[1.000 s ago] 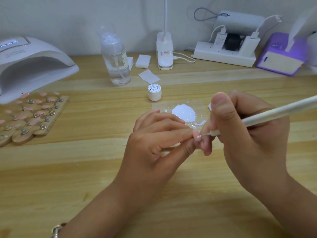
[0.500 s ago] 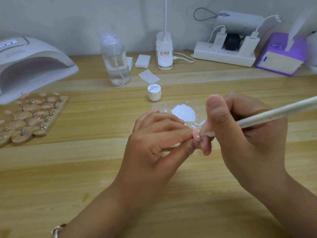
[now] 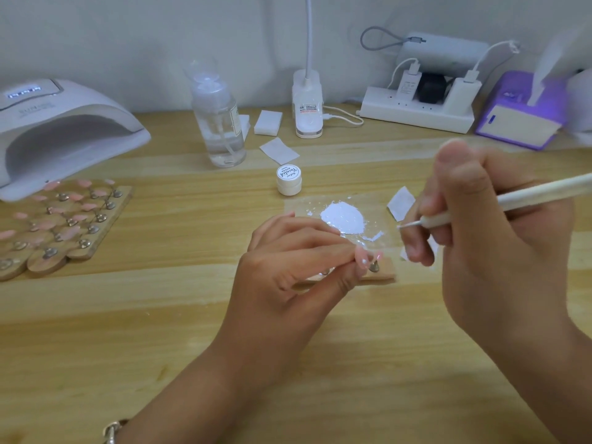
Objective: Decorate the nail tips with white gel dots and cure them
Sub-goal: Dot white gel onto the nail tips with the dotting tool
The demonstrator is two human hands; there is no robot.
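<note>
My left hand (image 3: 290, 267) pinches a pink nail tip (image 3: 363, 260) with white dots, mounted on a small wooden stand (image 3: 381, 275) that rests on the table. My right hand (image 3: 487, 238) grips a white dotting pen (image 3: 499, 203), its fine point lifted up and to the right of the tip, near a blob of white gel (image 3: 344, 217) on a clear sheet. A small white gel jar (image 3: 289, 180) stands behind the blob. Several pink nail tips sit on a wooden holder board (image 3: 61, 225) at the left, in front of the white curing lamp (image 3: 61, 133).
A clear pump bottle (image 3: 219, 123), white wipes (image 3: 278, 150), a clip lamp base (image 3: 307, 107), a power strip with chargers (image 3: 419, 107) and a purple box (image 3: 522, 116) line the back of the wooden table. Another wipe (image 3: 400, 203) lies by the gel sheet.
My right hand has lifted the pen away from the nail tip, up and to the right. The dotted tip and its wooden stand now show. My left hand stays put.
</note>
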